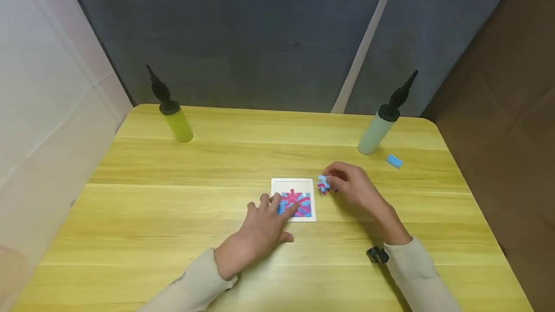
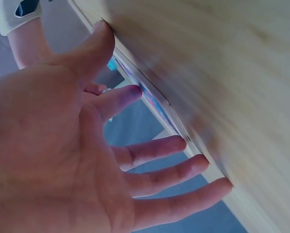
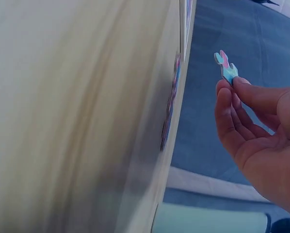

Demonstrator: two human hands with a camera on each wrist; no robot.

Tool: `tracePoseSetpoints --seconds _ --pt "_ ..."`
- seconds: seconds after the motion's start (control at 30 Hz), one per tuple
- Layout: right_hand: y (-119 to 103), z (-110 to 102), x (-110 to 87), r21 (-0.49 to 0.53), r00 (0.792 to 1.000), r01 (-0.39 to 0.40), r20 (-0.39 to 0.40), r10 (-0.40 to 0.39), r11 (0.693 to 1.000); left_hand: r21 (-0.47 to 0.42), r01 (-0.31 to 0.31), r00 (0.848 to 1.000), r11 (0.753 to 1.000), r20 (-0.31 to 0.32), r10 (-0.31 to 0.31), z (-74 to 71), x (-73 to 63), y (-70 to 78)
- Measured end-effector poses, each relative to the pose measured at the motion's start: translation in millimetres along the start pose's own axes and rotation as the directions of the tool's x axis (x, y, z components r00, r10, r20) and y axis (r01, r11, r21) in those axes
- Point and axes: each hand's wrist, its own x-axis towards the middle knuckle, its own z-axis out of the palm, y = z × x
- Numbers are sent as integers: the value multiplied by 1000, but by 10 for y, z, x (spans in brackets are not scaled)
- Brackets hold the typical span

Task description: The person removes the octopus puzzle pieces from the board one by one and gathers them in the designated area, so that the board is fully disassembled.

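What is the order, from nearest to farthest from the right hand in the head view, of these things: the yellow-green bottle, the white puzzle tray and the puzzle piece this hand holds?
1. Puzzle piece: pinched in the right hand.
2. White puzzle tray: to that hand's left.
3. Yellow-green bottle: much farther left, toward the back.

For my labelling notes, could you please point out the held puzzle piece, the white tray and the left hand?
Held puzzle piece [image 3: 229,73]: right wrist view, its printed face.
White tray [image 1: 281,186]: head view, bare upper part.
Left hand [image 1: 261,228]: head view, back of hand.
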Motion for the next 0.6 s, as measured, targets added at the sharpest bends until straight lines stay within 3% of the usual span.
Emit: tracePoseSetpoints --seconds 0.2,0.6 --pt "117 -68 -42 17 1000 -27 -13 27 1000 -67 -36 999 997 -24 35 7 -54 -57" --pt "385 -332 -147 -97 997 -59 -47 55 993 -130 -107 994 986 -45 102 28 -213 -103"
